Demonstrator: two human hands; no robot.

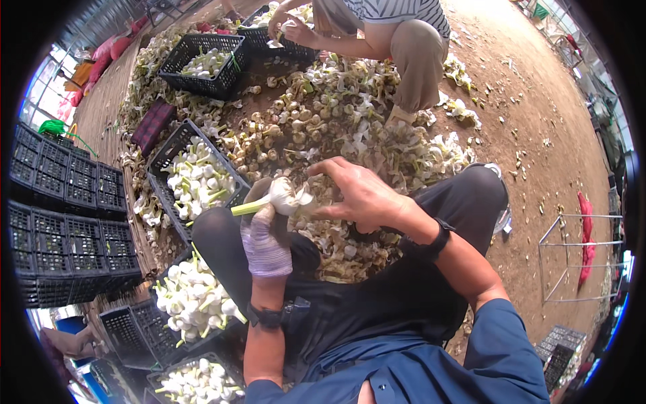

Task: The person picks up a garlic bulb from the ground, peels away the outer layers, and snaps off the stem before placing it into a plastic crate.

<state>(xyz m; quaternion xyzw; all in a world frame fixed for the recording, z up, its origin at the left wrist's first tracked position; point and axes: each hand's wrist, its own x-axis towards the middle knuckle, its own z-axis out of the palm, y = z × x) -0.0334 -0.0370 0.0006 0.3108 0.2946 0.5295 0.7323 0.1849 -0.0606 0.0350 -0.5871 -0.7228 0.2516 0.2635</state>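
Observation:
My left hand [265, 236], in a knit glove with a grey palm, is closed around a white garlic bulb [288, 196] whose cut green stem points left. Just to the right of the bulb is my bare right hand [363, 196], fingers apart and curved, with nothing visible in it. A small gap lies between its fingertips and the bulb. Below and beyond both hands spreads a heap of unpeeled garlic and loose skins [316, 128]. Left of my knee, a black crate [163, 198] holds clean white bulbs with short stems.
More trimmed garlic [195, 296] is piled beside my left thigh. Stacked black crates [67, 182] stand at the far left. Across the heap, a person in a striped shirt [410, 10] handles garlic near other crates [229, 77]. A metal frame [582, 262] stands at right.

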